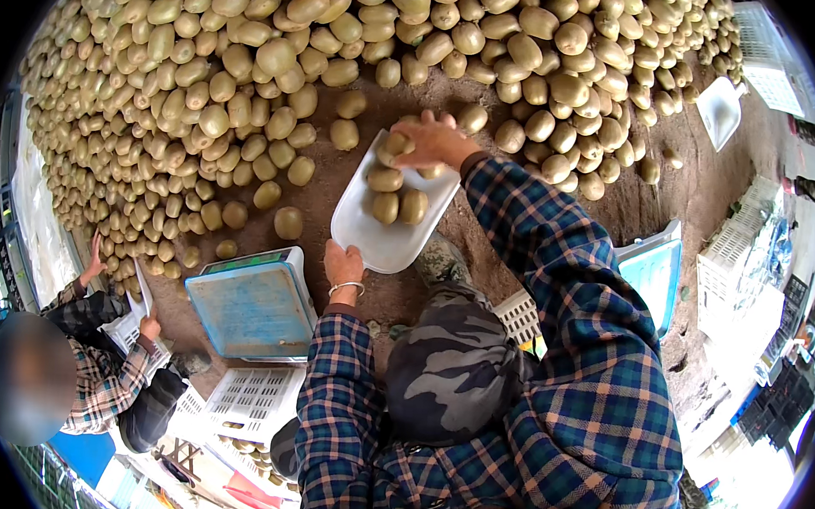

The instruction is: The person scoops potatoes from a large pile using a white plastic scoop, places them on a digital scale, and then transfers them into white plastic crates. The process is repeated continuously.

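Observation:
A white plastic scoop point(363, 241) lies tilted in front of me with several brown kiwifruit point(413, 206) in it. My left hand point(344, 265) grips its near left end, and a bracelet circles that wrist. At the scoop's far end my right hand point(437, 143) curls over kiwifruit, with one kiwifruit point(394, 145) by its thumb and another partly hidden under the palm. Beyond the scoop, a large heap of kiwifruit point(272, 57) spreads across the dirt floor.
Blue-topped scales stand left point(250, 308) and right point(651, 269). White crates point(253, 395) sit behind the left scale. A co-worker point(102, 376) at far left holds another scoop point(141, 291) against the heap. At upper right lies a white scoop point(720, 113); crates point(734, 239) stand below it.

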A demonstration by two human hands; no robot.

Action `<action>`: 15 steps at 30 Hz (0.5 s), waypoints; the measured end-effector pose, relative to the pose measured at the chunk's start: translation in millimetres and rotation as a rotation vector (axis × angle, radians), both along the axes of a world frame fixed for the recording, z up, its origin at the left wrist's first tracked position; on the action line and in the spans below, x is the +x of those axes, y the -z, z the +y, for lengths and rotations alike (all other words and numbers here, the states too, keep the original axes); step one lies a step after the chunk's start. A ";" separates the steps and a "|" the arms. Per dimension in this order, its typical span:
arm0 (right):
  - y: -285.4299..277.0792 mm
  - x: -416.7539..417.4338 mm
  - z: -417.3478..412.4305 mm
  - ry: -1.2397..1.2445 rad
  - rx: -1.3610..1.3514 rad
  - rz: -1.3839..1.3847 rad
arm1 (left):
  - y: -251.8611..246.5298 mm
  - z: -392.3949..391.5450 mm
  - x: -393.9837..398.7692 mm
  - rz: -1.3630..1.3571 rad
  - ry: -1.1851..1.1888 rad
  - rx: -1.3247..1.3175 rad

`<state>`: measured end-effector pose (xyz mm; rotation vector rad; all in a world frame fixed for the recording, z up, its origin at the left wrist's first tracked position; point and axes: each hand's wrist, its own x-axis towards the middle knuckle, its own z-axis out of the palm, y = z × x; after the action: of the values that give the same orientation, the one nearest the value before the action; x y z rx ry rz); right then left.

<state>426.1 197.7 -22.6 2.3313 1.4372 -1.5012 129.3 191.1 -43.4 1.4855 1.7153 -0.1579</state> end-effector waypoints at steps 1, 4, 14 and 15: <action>1.2 -7.0 -8.8 0.004 0.017 0.003 | -2.2 -0.4 5.8 -0.024 -0.012 -0.022; -1.7 -43.7 -28.0 -0.046 0.051 -0.016 | 2.2 -1.3 9.5 -0.024 -0.033 -0.056; 17.7 36.8 -86.2 0.453 0.940 -0.402 | 11.2 -6.0 -10.2 -0.182 -0.089 -0.143; 22.5 71.6 -89.9 0.670 0.698 -0.477 | 9.6 -6.5 -8.0 -0.188 -0.102 -0.151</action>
<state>497.7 107.8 -45.0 3.5025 1.2250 -0.3615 121.3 184.6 -53.0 1.2592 1.5876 -0.0893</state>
